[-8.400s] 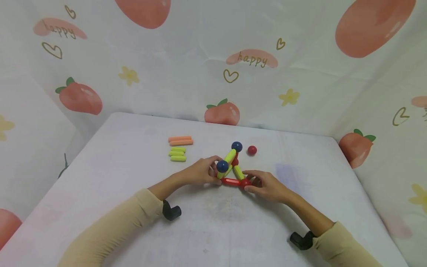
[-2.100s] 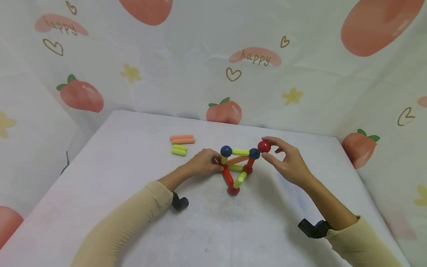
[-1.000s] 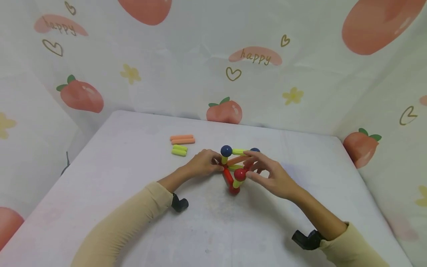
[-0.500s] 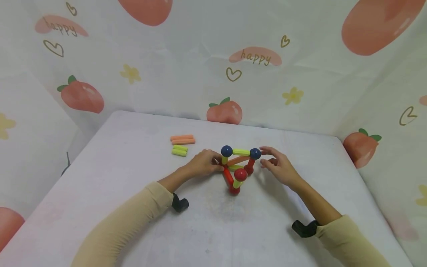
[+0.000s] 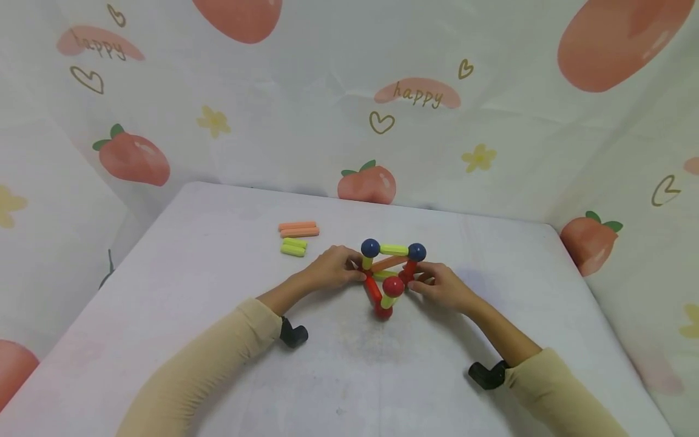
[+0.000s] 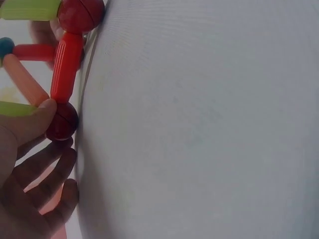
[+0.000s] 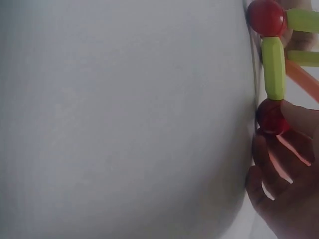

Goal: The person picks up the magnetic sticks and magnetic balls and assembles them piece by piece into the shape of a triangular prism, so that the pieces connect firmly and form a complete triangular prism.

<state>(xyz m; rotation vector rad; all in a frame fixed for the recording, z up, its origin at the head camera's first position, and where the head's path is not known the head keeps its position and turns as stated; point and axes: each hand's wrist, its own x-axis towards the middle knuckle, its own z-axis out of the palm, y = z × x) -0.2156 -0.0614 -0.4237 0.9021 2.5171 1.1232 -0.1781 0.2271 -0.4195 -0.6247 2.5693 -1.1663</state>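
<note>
A magnetic ball-and-stick frame [image 5: 389, 263] stands on the table between the hands, its red base balls joined by sticks. Two blue balls [image 5: 371, 247] sit on top with a yellow-green stick [image 5: 394, 249] between them. At the front, a red ball [image 5: 393, 286] tops an upright yellow-green stick. My left hand [image 5: 332, 270] pinches the left base ball [image 6: 63, 122], thumb on one side and fingers under it. The right base ball [image 7: 270, 118] is held between thumb and fingers of my right hand [image 5: 446, 289]. An orange stick [image 5: 389, 263] slants across the frame.
Behind the left hand lie two orange sticks [image 5: 298, 229] and two short yellow-green sticks [image 5: 293, 246], side by side. The white table [image 5: 338, 376] ends at a printed cloth backdrop [image 5: 306, 109]. Each wrist wears a black camera mount [image 5: 293, 335].
The frame has turned. My right hand carried the loose red ball onto the front upright stick, let go, and moved to the right base ball. One yellow-green stick has left the loose group.
</note>
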